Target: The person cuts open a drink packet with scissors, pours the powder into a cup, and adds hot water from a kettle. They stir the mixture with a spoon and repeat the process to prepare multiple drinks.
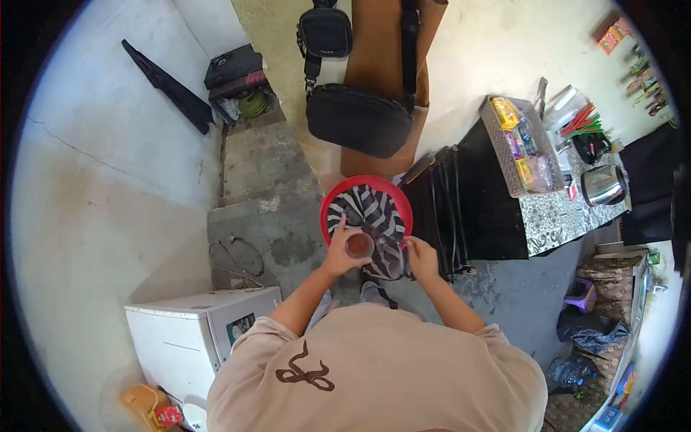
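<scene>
Grey concrete flooring (295, 241) is spreading around the work area in the head view, a pale wall (93, 144) rising at left. The left hand (344, 253) is gripping a small round cup (358, 245) with reddish-brown contents, over the near side of a red round plastic basin (404, 209) containing black-and-white striped cloth (366, 205). The right hand (423, 259) is pinching narrowly beside the basin's right rim; what it is holding, if anything, cannot be told. The cup is probably weighing little, its smooth side suiting a level grip below the lip. The cloth is looking soft, offering poor support. Black upright folds (448, 209) are crowding the right; the floor at left is offering more room.
</scene>
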